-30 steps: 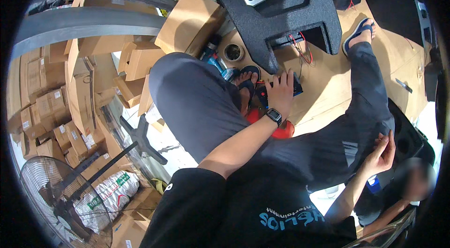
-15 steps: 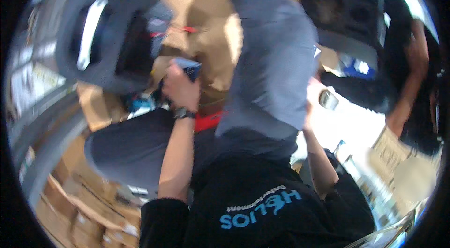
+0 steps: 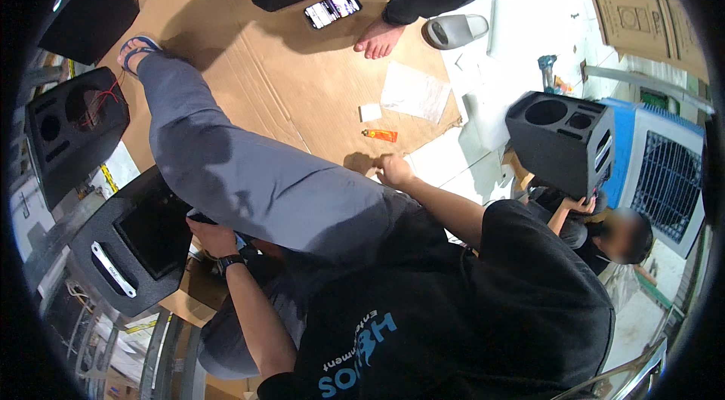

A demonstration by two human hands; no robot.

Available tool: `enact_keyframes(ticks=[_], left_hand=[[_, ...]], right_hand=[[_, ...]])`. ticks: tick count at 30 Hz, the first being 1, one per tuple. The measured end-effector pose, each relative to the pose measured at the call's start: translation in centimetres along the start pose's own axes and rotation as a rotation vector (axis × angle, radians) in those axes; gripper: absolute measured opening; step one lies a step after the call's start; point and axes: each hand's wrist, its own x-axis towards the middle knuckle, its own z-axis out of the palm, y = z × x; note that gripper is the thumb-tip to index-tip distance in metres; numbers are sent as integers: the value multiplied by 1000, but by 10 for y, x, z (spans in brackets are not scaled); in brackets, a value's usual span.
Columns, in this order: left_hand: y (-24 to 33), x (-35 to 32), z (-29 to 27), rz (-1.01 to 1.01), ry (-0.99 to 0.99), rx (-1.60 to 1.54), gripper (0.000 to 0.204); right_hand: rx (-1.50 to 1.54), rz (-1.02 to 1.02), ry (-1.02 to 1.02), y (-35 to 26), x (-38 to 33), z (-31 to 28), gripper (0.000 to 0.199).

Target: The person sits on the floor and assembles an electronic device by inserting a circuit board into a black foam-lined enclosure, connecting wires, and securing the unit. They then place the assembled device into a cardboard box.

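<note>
A flat brown cardboard sheet (image 3: 294, 90) spreads across the far middle, and a black, rough-surfaced speaker cabinet (image 3: 91, 237) with a silver metal handle (image 3: 114, 270) sits at left. Beside the cabinet, the left hand (image 3: 214, 239) is at a small dark object (image 3: 199, 216), mostly hidden, so I cannot tell whether its fingers clamp it. Farther right, the right hand (image 3: 394, 171) has fingers loosely curled, contents unclear, near a slim orange tube (image 3: 380, 135).

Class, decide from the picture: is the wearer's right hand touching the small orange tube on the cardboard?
Apart: the head view shows a strip of cardboard between the right hand and the orange tube.
</note>
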Motion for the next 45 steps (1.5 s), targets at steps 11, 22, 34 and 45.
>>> enact_keyframes(ticks=[11,22,34,45], left_hand=[[24,-30,-2,-52,0,-206,83],[23,-45,1,-201,140,-102,101],[-9,-111,-93,17,225,-219,93],[-20,-148,-144,-96,289,-488,98]], right_hand=[[-506,196,114,30,84,-10,38],[-165,95,192,65,100,-4,24],[645,-637,716,-213,23,-237,16],[525,-1244,-267,-422,19,-162,20]])
